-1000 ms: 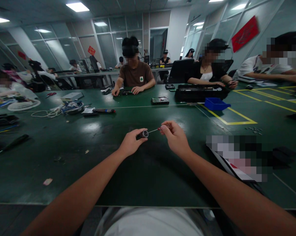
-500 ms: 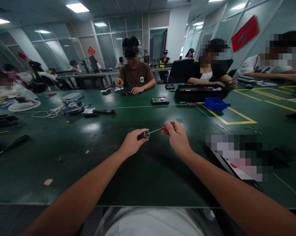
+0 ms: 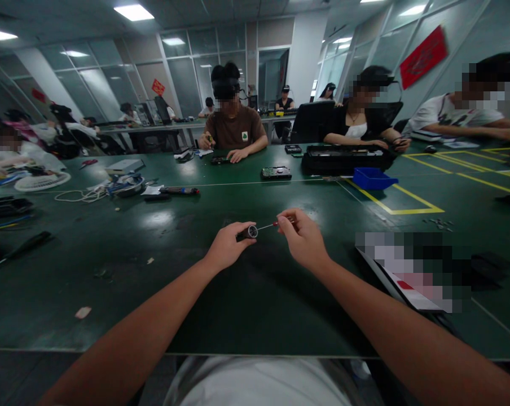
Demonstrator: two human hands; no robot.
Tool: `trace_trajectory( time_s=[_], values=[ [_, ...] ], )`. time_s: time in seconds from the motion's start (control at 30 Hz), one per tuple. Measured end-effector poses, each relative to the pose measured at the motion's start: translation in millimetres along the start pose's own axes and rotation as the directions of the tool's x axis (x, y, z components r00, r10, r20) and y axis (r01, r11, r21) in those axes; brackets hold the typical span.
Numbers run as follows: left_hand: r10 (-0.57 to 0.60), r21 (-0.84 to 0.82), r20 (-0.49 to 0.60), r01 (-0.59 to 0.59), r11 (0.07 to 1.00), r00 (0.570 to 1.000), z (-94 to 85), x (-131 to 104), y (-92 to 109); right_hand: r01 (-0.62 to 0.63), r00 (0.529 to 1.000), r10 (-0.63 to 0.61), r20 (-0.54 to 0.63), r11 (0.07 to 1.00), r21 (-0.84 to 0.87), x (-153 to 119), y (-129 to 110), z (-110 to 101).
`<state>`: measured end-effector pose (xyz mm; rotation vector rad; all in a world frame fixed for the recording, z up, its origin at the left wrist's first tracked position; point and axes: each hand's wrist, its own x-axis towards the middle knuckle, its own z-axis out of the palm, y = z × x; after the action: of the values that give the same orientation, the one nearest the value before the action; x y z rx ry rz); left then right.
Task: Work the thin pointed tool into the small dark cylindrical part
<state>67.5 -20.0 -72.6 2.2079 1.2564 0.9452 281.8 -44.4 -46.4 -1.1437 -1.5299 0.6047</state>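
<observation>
Above the middle of the green table, my left hand [image 3: 228, 246] grips a small dark cylindrical part [image 3: 251, 232] with a pale ring at its round end, which faces right. Its body is mostly hidden by my fingers, so I cannot tell its kind. My right hand [image 3: 302, 234] is closed around the red handle of a thin screwdriver [image 3: 268, 226]. The metal shaft points left, and its tip meets the open round end of the dark part.
A bare circuit-board drive [image 3: 276, 172] lies ahead on the green table [image 3: 221, 197]. A blue bin [image 3: 373, 179] stands right of it, near loose screws [image 3: 438, 224]. An electric screwdriver [image 3: 179, 191] and cables [image 3: 126, 185] lie to the left. A person [image 3: 236, 127] works opposite.
The fingers of my right hand have shifted on the screwdriver, and more of its red handle shows. My left hand holds the dark part in about the same place.
</observation>
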Motion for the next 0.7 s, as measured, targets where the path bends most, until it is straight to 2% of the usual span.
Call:
trace_trajectory(
  time_s=[0.1, 0.3, 0.53, 0.7],
  values=[
    [-0.007, 0.007, 0.001, 0.007, 1.000, 1.000, 0.0, 0.3, 1.5, 0.006, 0.999, -0.006, 0.037, 1.000, 0.013, -0.8, 1.1, 0.9],
    [0.011, 0.012, 0.016, -0.011, 1.000, 1.000, 0.7, 0.3, 0.6, -0.005, 1.000, 0.008, 0.023, 0.992, -0.128, 0.9, 2.2, 0.9],
    [-0.017, 0.008, -0.039, 0.017, 1.000, 0.999, -1.2, 1.7, -1.5, -0.008, 0.997, 0.010, 0.072, 1.000, -0.025, 0.8, 10.0, 2.0],
    [-0.010, 0.007, -0.013, 0.010, 1.000, 1.000, -1.4, 0.9, 0.8, 0.001, 0.999, 0.005, 0.053, 0.993, -0.121, 2.0, 8.1, 0.8]
  ],
)
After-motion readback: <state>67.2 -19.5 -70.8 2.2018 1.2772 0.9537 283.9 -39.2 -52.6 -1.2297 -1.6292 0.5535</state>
